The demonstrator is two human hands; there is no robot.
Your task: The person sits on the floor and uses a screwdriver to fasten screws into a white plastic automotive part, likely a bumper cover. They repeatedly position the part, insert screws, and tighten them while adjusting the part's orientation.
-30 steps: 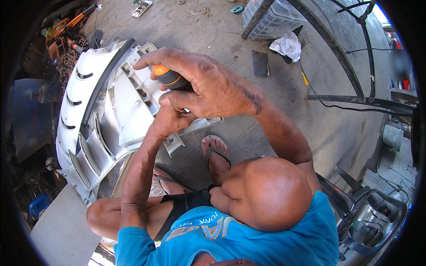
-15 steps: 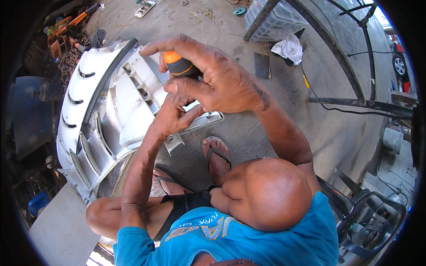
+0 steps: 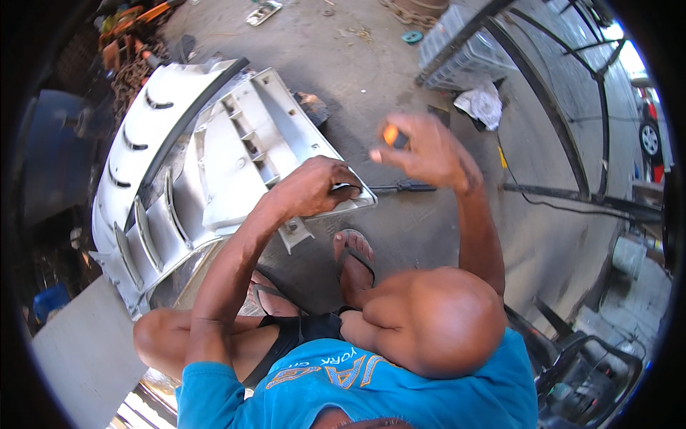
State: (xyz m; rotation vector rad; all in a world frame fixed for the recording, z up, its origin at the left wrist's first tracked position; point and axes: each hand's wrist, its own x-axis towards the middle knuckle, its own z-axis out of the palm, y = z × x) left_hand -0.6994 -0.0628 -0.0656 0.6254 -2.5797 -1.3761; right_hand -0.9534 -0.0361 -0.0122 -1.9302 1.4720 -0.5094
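Observation:
My right hand (image 3: pixel 432 154), blurred by motion, is raised over the floor right of the panel. Its fingers wrap round an orange-and-black tool handle (image 3: pixel 393 135); no shaft shows. My left hand (image 3: pixel 314 187) rests on the near right corner of a white plastic panel (image 3: pixel 232 171), fingers curled at its edge. A small dark bit shows by the fingertips, but I cannot make out what they hold. Beyond that corner lies a slim dark tool (image 3: pixel 411 186) with a thin shaft. Left of the panel is a curved white body part (image 3: pixel 128 161) with dark slots.
A black metal frame (image 3: pixel 550 82) stands at right, with a clear plastic bin (image 3: pixel 461 53) and a crumpled white bag (image 3: pixel 480 106) beside it. Chains and orange tools (image 3: pixel 132 57) lie at far left. A dark cable (image 3: pixel 550 206) runs over the floor. My sandalled foot (image 3: pixel 354 250) is near the panel.
My right hand has moved right, away from my left hand, with the tool handle still in it. My left hand has shifted right onto the panel's corner. The dark slim tool has come into sight.

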